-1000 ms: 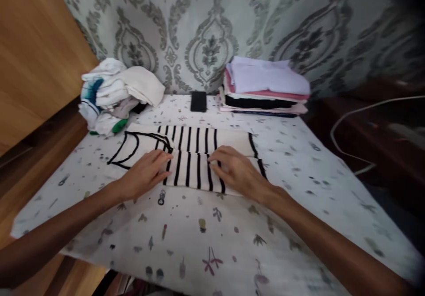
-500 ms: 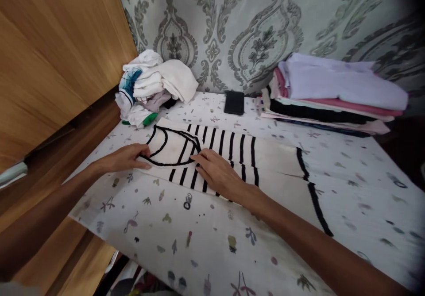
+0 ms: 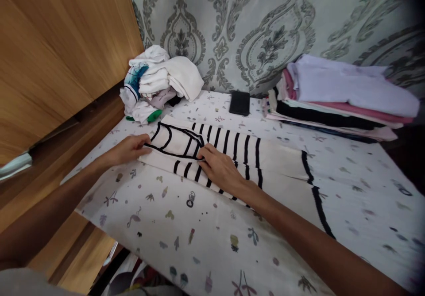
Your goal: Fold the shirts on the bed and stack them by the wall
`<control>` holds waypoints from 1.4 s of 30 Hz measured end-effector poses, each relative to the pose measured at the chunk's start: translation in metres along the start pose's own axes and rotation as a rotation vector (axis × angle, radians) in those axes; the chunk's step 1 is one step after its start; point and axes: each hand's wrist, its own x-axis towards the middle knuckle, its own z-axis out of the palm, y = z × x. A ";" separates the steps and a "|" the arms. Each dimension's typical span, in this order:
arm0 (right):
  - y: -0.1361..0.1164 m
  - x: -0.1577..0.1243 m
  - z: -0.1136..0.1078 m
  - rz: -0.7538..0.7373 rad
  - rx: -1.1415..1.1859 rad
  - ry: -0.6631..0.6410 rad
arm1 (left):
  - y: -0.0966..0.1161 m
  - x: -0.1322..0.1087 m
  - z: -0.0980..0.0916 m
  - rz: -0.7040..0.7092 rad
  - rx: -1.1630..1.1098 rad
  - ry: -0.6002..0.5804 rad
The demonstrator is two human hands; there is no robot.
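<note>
A white garment (image 3: 279,159) with black stripes and black trim lies lengthwise on the patterned cloth, its neck end at the left and its black-edged hem at the right. My left hand (image 3: 131,149) pinches the black trim at the garment's left end. Farther right, my right hand (image 3: 217,165) has its fingers closed on the trim near the middle stripes. Between both hands the black-trimmed edge runs fairly straight. The palm side of each hand is hidden.
A rumpled heap of clothes (image 3: 162,81) sits at the back left, beside a wooden panel (image 3: 63,39). Against the patterned wall lies a dark flat object (image 3: 239,103). Folded clothes (image 3: 338,94) are stacked at the back right. The patterned cloth (image 3: 199,251) covers the surface.
The view has shifted slightly. My left hand now pinches the trim more tightly and sits a little higher, and the trim between my hands looks straighter.
</note>
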 end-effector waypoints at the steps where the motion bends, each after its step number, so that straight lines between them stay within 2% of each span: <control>1: 0.000 -0.001 0.002 -0.004 -0.015 0.013 | 0.000 -0.001 0.002 0.005 0.072 0.011; 5: -0.002 -0.010 0.003 -0.092 -0.002 0.079 | -0.004 -0.003 0.005 0.000 0.205 -0.005; 8: -0.004 -0.022 -0.001 -0.192 0.007 0.141 | -0.002 -0.006 0.004 -0.060 0.268 0.007; 10: -0.004 -0.030 -0.003 -0.242 0.007 0.163 | 0.004 -0.009 0.009 -0.047 0.369 0.149; 12: -0.001 -0.039 -0.005 -0.242 0.025 0.172 | 0.012 -0.013 0.019 0.074 0.420 0.305; 13: 0.001 -0.043 -0.006 -0.228 0.043 0.176 | 0.015 -0.015 0.025 0.151 0.400 0.328; 15: 0.008 -0.051 -0.011 -0.188 0.085 0.185 | 0.020 -0.017 0.036 0.259 0.312 0.253; 18: 0.023 -0.065 -0.024 -0.102 0.113 0.190 | 0.025 -0.011 0.041 0.276 0.214 0.118; 21: 0.049 -0.081 -0.041 0.059 0.086 0.217 | 0.035 0.012 0.032 0.251 0.113 0.106; 24: 0.087 -0.096 -0.057 0.239 -0.005 0.287 | 0.046 0.052 0.025 0.257 0.048 0.117; 26: 0.115 -0.103 -0.066 0.349 -0.104 0.334 | 0.047 0.083 0.022 0.220 0.146 0.168; 28: 0.140 -0.107 -0.072 0.450 -0.201 0.369 | 0.043 0.112 0.019 0.125 0.329 0.220; 31: 0.165 -0.110 -0.077 0.547 -0.277 0.378 | 0.030 0.142 0.007 0.005 0.486 0.235; 34: 0.175 -0.112 -0.076 0.579 -0.295 0.376 | 0.018 0.154 -0.011 -0.001 0.487 0.156; 38: 0.178 -0.114 -0.073 0.584 -0.309 0.388 | 0.013 0.154 -0.021 0.155 0.528 -0.050; 40: 0.178 -0.115 -0.072 0.569 -0.321 0.384 | 0.013 0.151 -0.016 0.195 0.629 -0.040; 42: 0.178 -0.114 -0.072 0.548 -0.334 0.375 | 0.013 0.148 -0.009 0.183 0.707 0.050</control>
